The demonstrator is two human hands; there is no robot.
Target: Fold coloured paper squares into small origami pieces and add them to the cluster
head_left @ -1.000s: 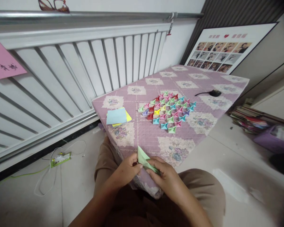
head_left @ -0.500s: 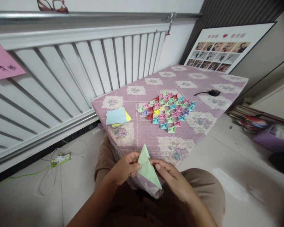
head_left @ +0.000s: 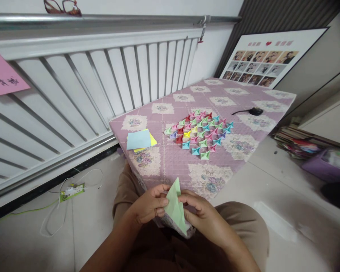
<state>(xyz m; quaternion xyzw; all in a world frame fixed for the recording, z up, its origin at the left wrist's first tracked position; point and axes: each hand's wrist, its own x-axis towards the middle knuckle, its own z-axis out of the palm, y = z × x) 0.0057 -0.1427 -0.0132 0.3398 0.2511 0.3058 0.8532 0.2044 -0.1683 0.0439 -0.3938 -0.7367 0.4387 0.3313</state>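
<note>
At the table's near corner, green paper between both my hands

Over the near end of the table (head_left: 174, 166), I hold the green paper (head_left: 175, 209) up at a tilt, folded to a long pointed shape with one tip toward the far side. My left hand (head_left: 150, 206) pinches its left side, thumb on the face turned to me. My right hand (head_left: 204, 213) has its fingers curled in at the right edge, touching the paper; I cannot tell how firmly it grips.

On the floor at the right stands a purple bin (head_left: 314, 162), filled with pale, partly greenish stuff (head_left: 338, 160) too blurred for me to name. Just beside it, on its left and far side, lies a pile of books or papers (head_left: 291, 141).

Beyond my hands, at the middle of the table, small folded paper pieces (head_left: 187, 134) sit in slanting rows: red, pink, green, blue, yellow and purple. Left of them, near the table's left edge, a light blue sheet (head_left: 138, 139) lies on top of a yellow one (head_left: 153, 141). Farther off to the right rests a black object (head_left: 255, 111) with a thin tail pointing left.
</note>
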